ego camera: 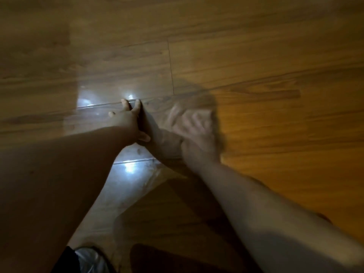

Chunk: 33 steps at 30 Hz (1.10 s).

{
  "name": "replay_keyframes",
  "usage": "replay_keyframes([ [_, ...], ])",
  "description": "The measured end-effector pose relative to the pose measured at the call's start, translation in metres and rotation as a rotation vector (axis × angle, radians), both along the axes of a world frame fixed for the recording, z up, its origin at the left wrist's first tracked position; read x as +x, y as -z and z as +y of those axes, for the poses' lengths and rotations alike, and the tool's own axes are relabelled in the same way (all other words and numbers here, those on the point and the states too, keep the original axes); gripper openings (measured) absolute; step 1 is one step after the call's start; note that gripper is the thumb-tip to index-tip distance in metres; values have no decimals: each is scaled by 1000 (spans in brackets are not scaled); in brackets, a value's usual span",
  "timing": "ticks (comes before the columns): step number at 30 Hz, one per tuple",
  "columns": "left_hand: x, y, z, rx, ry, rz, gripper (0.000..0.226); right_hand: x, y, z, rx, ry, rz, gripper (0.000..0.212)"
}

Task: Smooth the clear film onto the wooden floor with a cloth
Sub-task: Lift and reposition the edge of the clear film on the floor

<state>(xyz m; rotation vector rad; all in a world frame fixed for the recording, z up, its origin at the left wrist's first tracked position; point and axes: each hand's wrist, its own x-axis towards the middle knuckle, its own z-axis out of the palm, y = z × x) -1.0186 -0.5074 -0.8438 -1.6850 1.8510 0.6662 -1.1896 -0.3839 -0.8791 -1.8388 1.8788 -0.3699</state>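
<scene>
Covering the whole frame, the wooden floor [275, 56] carries the clear film [110, 62], a glossy sheet whose long axis runs from the upper left of the frame to the lower centre. The left hand [128, 119], at centre, presses the film flat with fingers spread. The right hand [197, 133], blurred, lies just right of it on the cloth [199, 107]; its grip cannot be determined. Most of the film lies left of the cloth, so the stroke probably goes leftward.
</scene>
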Motion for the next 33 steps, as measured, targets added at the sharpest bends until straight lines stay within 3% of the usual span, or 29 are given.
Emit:
replay_keyframes([
  [4,2,7,2,38,-68,29,122,-16,-10,0,77,-444,44,54],
  [6,4,10,1,41,-82,45,124,-55,-12,-18,128,-519,170,55],
  [7,6,13,0,38,-89,58,125,-78,-14,-30,157,-433,213,55],
  [11,12,18,1,0,-90,75,124,-155,-23,-62,307,368,134,55],
  [13,12,18,1,1,-78,63,123,-152,-22,-70,438,456,177,59],
  [16,10,16,-1,7,-74,53,123,-104,-18,-64,361,187,211,62],
  [20,8,12,1,21,-98,44,121,-40,-21,-57,311,-281,42,65],
  [23,9,10,2,23,-88,58,121,-51,-24,-70,281,-404,23,61],
  [25,9,8,1,27,-79,72,121,-81,-27,-75,214,-322,66,53],
  [27,11,7,1,19,-57,63,121,-121,-27,-68,158,-77,93,52],
  [30,13,5,0,5,-34,62,121,-158,-27,-44,238,362,105,56],
  [33,14,7,1,6,-37,88,121,-139,-21,-24,348,495,129,60],
])
